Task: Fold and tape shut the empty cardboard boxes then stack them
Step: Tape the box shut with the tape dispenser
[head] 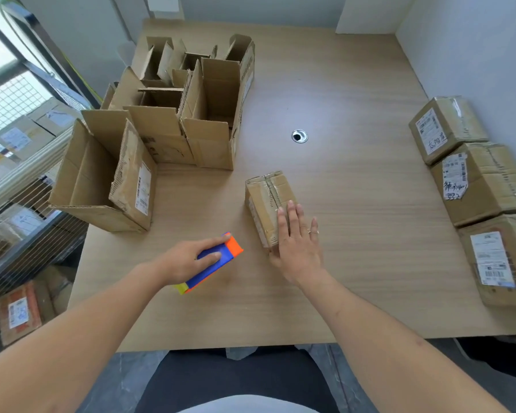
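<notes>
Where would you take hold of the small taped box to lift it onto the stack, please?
Probably across its two long sides, from above: the small taped box lies flat and narrow, and the right hand already rests on its near end.

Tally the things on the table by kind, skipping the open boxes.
Taped-shut boxes: 4, one under the right hand at, three along the right edge
Tape dispenser, in the left hand: 1
Total: 5

A small taped-shut cardboard box (268, 201) lies mid-table; open empty boxes (173, 114) cluster far left; three sealed labelled boxes (471, 186) line the right edge.
</notes>
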